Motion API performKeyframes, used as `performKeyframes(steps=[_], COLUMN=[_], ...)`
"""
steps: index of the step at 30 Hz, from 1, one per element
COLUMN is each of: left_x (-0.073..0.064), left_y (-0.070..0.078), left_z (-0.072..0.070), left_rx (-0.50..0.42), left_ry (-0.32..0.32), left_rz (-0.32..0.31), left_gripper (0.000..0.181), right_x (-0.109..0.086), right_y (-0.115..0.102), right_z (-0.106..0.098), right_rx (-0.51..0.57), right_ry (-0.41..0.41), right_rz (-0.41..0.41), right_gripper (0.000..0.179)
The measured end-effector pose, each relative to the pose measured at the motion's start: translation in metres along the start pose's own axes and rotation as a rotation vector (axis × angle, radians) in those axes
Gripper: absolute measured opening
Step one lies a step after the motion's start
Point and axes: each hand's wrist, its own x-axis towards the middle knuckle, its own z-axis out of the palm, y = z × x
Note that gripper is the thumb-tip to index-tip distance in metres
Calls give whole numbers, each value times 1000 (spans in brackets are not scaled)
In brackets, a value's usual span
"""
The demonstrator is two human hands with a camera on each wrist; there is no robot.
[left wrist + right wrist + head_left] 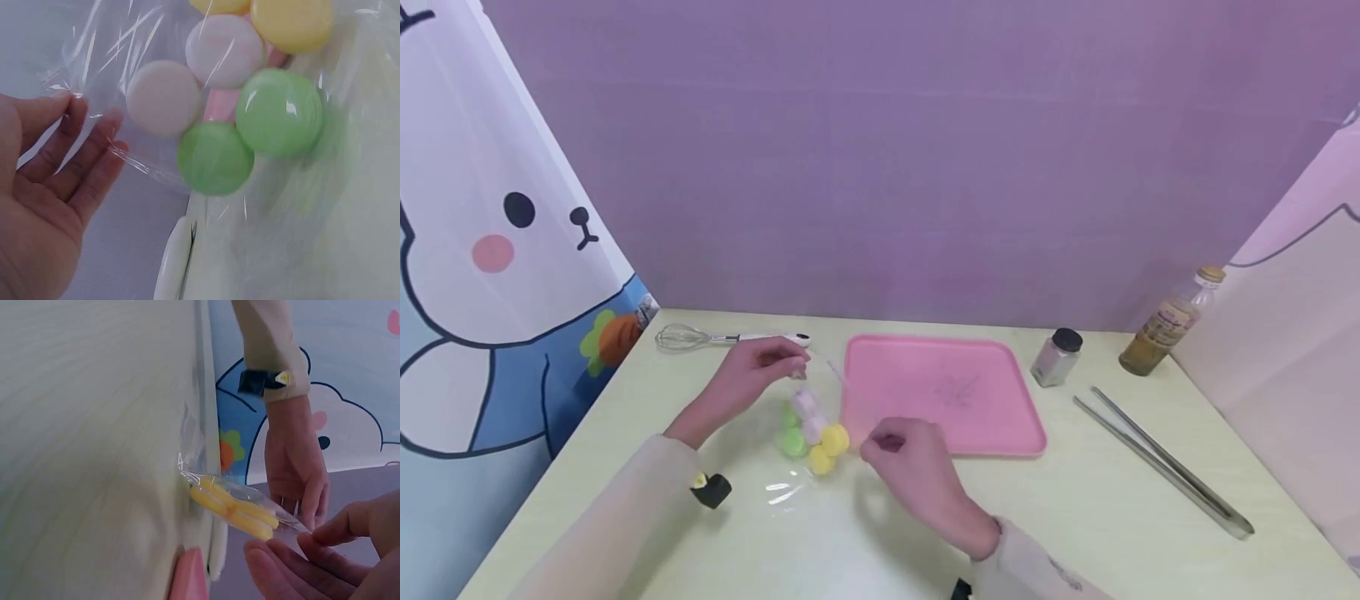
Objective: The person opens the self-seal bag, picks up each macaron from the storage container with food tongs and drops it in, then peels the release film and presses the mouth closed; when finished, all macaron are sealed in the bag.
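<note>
A clear plastic bag (125, 50) hangs between both hands, just above the table. Inside are several round macarons: green (279, 112), pale pink (164, 98) and yellow (234, 506). My left hand (758, 367) pinches one edge of the bag between thumb and forefinger, its other fingers loosely bent. On the opposite side, my right hand (913, 467) pinches the bag's other edge with thumb and fingertip, close to the yellow macarons. In the head view the film is nearly invisible apart from glints below the macarons.
Behind the right hand lies a pink tray (925, 400). A whisk (700, 337) lies at the back left. To the right are a black-capped jar (1056, 358), a corked glass bottle (1168, 325) and metal tongs (1172, 471). A purple backdrop (887, 183) stands behind the table.
</note>
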Motion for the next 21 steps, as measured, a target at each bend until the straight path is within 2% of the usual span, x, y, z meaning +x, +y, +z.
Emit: performKeyframes(steps=[4,10,14,18,21], left_x=[-13,-33,-43,-50,-55], left_y=[10,26,37,51,63], left_z=[4,17,30,43,52], left_rx=[-77,-143,-188,-207,-189], left_ry=[25,26,26,30,41], left_rz=[6,7,56,94,118], left_gripper=[15,16,13,9,8], right_x=[-7,-17,-22,-25,-27], right_y=[6,15,21,24,25], right_z=[-12,-31,-46,-62,-73], right_rx=[-30,11,54,86,69], right_ry=[109,243,310,356,383], right_rz=[-83,-226,-357,-440,-498], right_gripper=[13,16,18,24,27])
